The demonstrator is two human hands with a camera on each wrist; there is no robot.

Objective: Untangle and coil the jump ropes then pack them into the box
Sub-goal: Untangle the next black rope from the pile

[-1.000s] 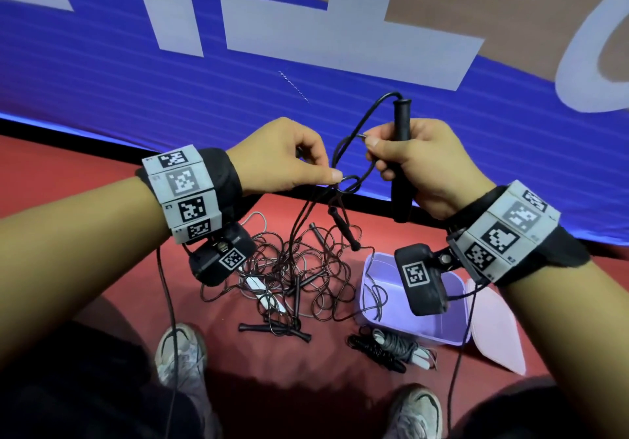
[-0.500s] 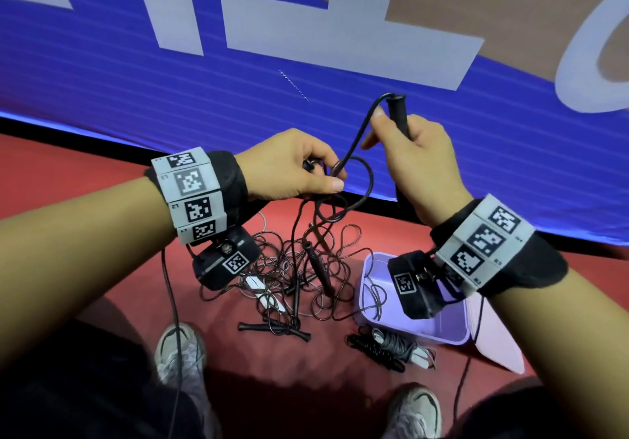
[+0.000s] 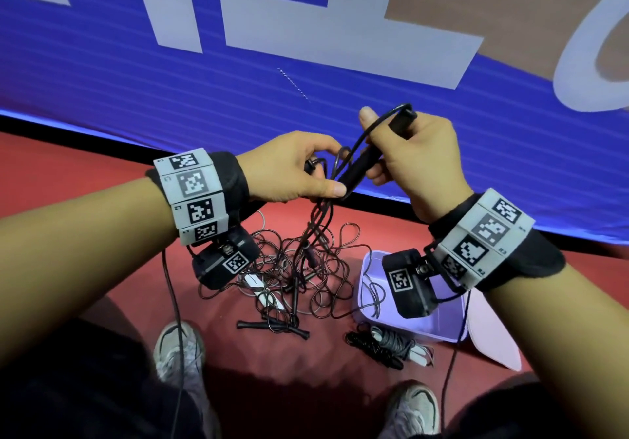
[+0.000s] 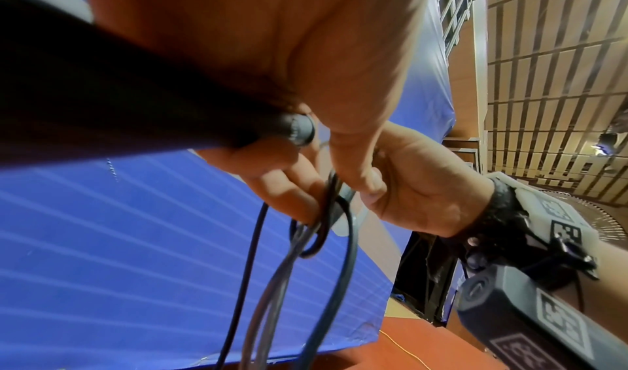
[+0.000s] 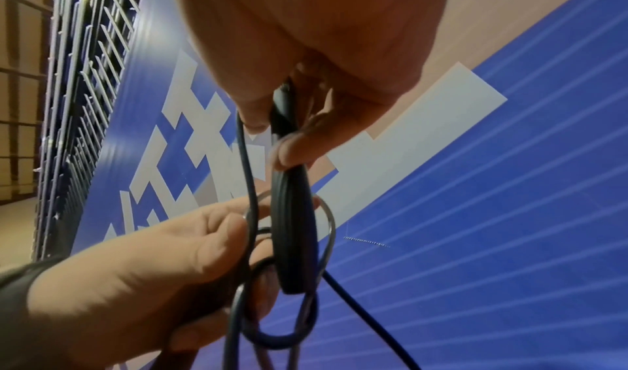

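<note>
My right hand (image 3: 408,152) grips a black jump rope handle (image 3: 364,166), tilted with its lower end toward my left hand (image 3: 299,173). The left hand pinches loops of thin black cord (image 3: 335,169) beside that handle; the cord (image 4: 326,223) hangs down from the fingers. In the right wrist view the handle (image 5: 293,228) passes through a cord loop (image 5: 282,330). Below on the red floor lies a tangle of ropes (image 3: 296,275) with several black handles. A lilac box (image 3: 439,322) stands open at the right, one cord draped over its rim.
A coiled rope bundle (image 3: 388,346) lies in front of the box, whose lid (image 3: 493,336) rests to its right. A blue banner wall (image 3: 204,74) rises just behind the floor strip. My two shoes (image 3: 178,346) stand near the tangle.
The right hand has tipped the handle from upright to slanted, its lower end now at the left hand's fingers. Both hands have come closer together, and the dangling handle below has dropped lower.
</note>
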